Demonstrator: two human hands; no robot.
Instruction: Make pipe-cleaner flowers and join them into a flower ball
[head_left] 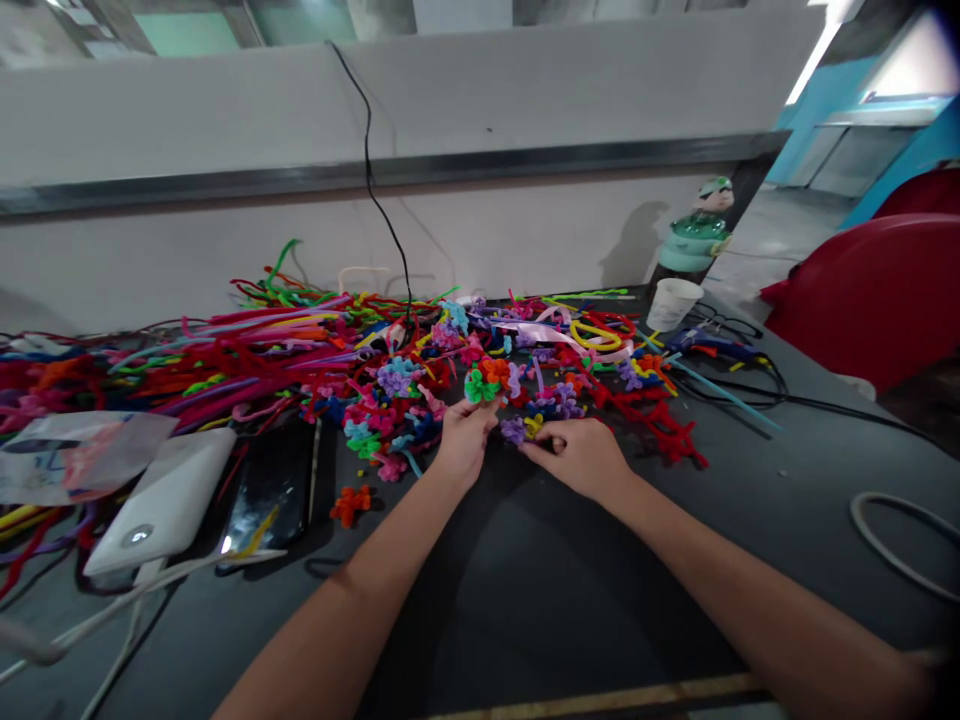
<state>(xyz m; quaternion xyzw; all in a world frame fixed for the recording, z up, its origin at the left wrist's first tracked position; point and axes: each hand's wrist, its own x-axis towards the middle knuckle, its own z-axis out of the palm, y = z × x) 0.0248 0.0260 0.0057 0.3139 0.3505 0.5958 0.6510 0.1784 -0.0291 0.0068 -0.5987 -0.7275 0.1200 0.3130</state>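
My left hand [466,440] is closed in a pinch beneath a small bunch of pipe-cleaner flowers [481,385], green, orange and light purple. To its right, my right hand [581,455] has its thumb and fingertips closed at a purple pipe-cleaner flower [514,431] with a yellow part beside it. Whether that flower lies on the table or is lifted I cannot tell. Behind both hands, more fuzzy flowers in pink, blue and purple lie heaped. A single orange flower [350,505] rests on the dark table left of my left forearm.
Loose pipe cleaners [247,345] are piled along the partition. At left lie a plastic bag [82,455], a white power bank [161,500] and a black phone [274,485] with cables. A white cup [673,304], a green figure-topped bottle [694,240] and blue-handled pliers [720,348] are at right.
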